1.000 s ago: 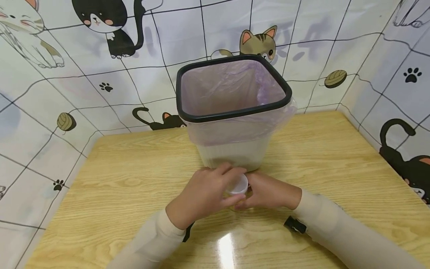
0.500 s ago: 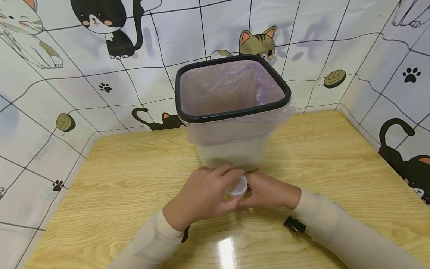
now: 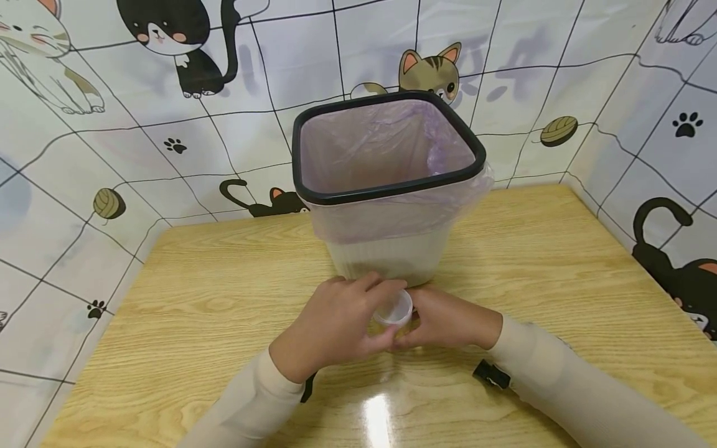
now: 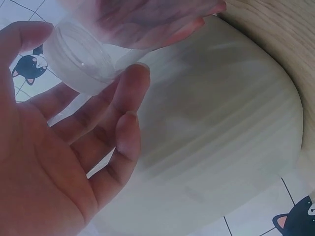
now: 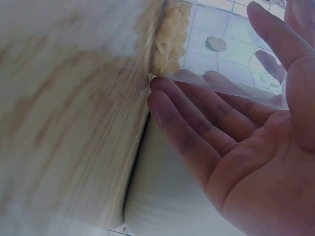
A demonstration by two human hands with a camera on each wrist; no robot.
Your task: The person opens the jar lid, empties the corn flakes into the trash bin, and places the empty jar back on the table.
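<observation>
A clear plastic jar [image 5: 221, 54] stands upright on the wooden table in front of the bin, with pale yellow pieces [image 5: 170, 39] piled in its bottom. My left hand [image 3: 338, 323] reaches over the top, thumb and fingers spread round the translucent white lid [image 3: 396, 308]. In the left wrist view, the lid's ring [image 4: 81, 59] sits between that thumb and the fingertips. From the other side my right hand [image 3: 454, 317] holds the jar's body, thumb on one side and fingers on the other. In the head view the hands hide most of the jar.
Right behind the hands is a white wastebasket [image 3: 392, 258] with a black rim [image 3: 392, 191] and a thin purple bag liner [image 3: 370, 146]. The wooden table [image 3: 224, 286] meets a white cat-print wall covering [image 3: 313, 68] at the back and sides.
My left thumb has shifted slightly left and down along the lid, and the left hand has turned a little. The right hand keeps its hold on the jar, and the wastebasket stays put.
</observation>
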